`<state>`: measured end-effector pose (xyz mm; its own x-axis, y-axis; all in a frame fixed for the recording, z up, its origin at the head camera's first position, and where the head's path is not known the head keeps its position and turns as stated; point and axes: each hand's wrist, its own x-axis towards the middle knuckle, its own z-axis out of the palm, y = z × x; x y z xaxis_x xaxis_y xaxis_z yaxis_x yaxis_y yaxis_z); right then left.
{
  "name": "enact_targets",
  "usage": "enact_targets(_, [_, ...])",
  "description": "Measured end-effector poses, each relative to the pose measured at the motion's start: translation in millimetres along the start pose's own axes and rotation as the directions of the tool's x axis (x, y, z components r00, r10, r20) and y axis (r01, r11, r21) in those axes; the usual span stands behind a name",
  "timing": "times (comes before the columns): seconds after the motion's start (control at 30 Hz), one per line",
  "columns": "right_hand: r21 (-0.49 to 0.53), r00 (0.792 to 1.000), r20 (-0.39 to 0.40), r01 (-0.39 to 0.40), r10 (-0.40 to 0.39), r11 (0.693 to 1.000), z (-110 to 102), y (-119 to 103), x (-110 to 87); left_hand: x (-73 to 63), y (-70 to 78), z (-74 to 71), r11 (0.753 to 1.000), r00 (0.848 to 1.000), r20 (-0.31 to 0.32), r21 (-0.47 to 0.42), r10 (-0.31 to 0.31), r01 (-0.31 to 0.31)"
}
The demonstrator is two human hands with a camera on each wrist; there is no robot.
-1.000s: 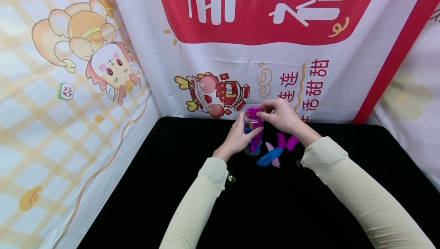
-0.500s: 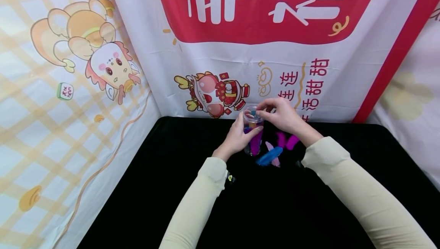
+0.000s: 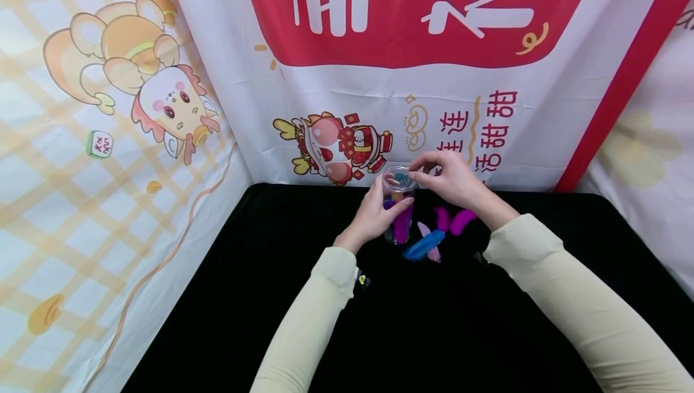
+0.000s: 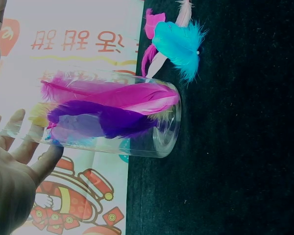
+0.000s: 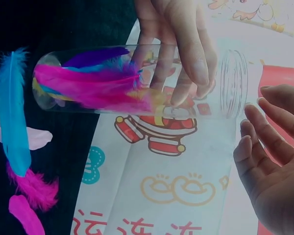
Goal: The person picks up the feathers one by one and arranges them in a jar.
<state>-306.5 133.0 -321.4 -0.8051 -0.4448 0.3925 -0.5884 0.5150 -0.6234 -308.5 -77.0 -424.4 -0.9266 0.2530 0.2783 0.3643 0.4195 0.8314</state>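
A clear, open-topped jar (image 3: 398, 206) stands at the back of the black table, with magenta, purple, blue and yellow feathers (image 5: 88, 85) in its lower part. My left hand (image 3: 375, 212) grips the jar's upper half, thumb in front and fingers behind; the right wrist view shows this hand (image 5: 179, 44) through and over the glass. My right hand (image 3: 447, 179) is at the threaded mouth, its fingers bent loosely and holding nothing. In the right wrist view, the right hand's fingertips are right beside the rim (image 5: 233, 83).
Right of the jar, a blue feather (image 3: 424, 245) lies across a pale pink feather (image 3: 435, 254). Two magenta feathers (image 3: 462, 222) lie just behind them. A printed cloth (image 3: 336, 91) hangs at the table's back edge, and a checked cloth (image 3: 108, 200) on the left.
A magenta feather that stuck up in the jar's mouth has dropped down inside. My right hand has let go and shifted slightly right. My left hand keeps its grip on the jar.
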Motion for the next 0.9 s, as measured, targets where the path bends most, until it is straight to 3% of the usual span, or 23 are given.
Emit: enact_targets(0.9, [0.024,0.999,-0.047,-0.024,0.025,0.999,-6,17,-13.7,0.5,0.2,1.6,1.000,1.000,-0.014,0.001,-0.002,0.002])
